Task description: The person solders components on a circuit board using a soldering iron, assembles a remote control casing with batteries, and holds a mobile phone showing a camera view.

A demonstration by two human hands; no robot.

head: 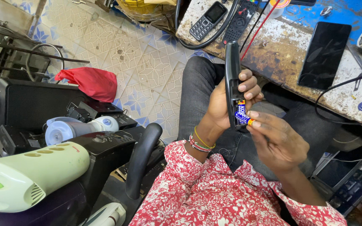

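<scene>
A seated person's left hand [227,102] grips a black remote control [232,79] upright above the lap, fingers wrapped around its back. The right hand [275,140] pinches a blue battery [244,118] between thumb and fingertips at the open compartment, just below the left fingers. Seating it well likely means matching the poles, pressing against the spring end first, then pushing flat while the left hand holds firm. A smartphone [324,54] lies on the worn bench [281,46] beyond.

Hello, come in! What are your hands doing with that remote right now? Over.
Left hand gripping black remote upright. Right hand pressing blue battery at its open compartment. Nothing blocking.
</scene>
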